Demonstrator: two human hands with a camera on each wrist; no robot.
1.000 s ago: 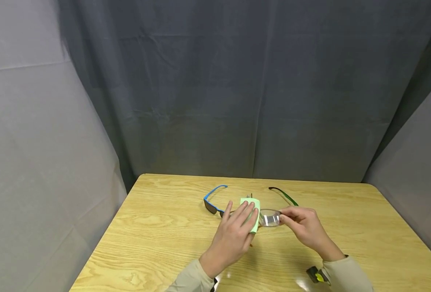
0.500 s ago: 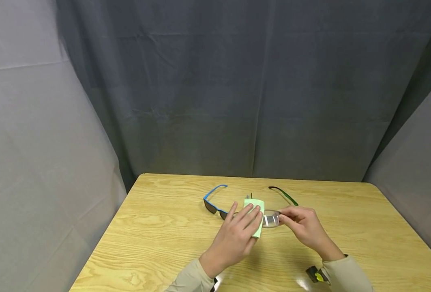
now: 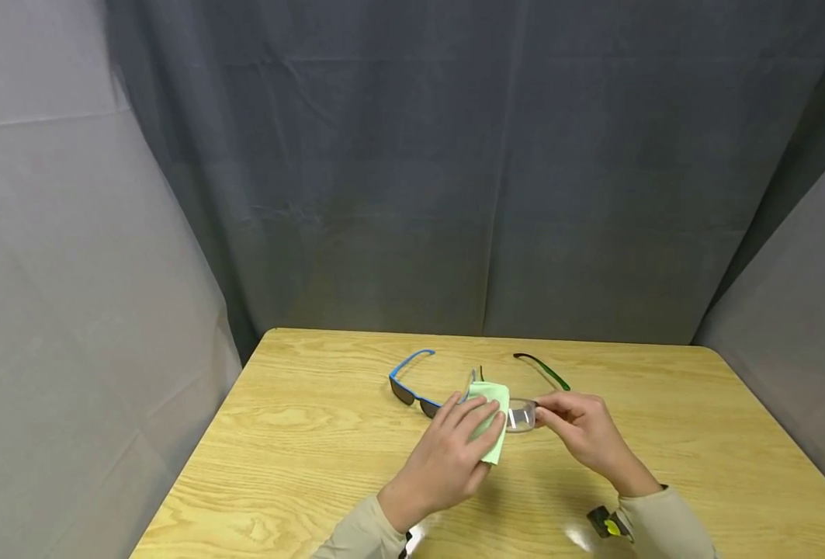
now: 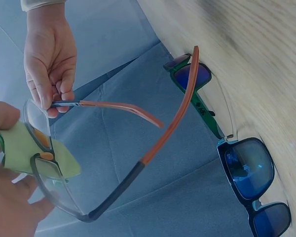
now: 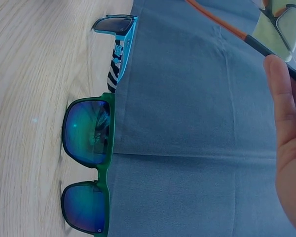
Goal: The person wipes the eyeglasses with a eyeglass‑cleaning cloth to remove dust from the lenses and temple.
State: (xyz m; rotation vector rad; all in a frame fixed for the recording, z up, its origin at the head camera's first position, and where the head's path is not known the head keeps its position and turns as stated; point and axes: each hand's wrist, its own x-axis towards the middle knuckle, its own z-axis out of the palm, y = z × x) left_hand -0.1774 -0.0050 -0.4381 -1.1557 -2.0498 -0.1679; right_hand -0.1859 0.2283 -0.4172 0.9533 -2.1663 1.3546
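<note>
Pale green cloth (image 3: 493, 394) is held by the left hand (image 3: 447, 454) against the clear glasses (image 3: 522, 417), its fingers spread over the cloth. The right hand (image 3: 583, 435) pinches these glasses between thumb and fingers, where the frame meets the temple. The glasses are in the air, above the wooden surface (image 3: 300, 442). Beyond them, the blue sunglasses (image 4: 249, 168) and the green sunglasses (image 5: 87, 132) rest on this surface.

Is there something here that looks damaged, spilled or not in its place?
Nothing stands out. The left hand holds a light-green cloth at clear-lensed glasses pinched by the right hand; blue-framed sunglasses and green-framed sunglasses rest on the wooden table, with no visible breakage or spill.
</note>
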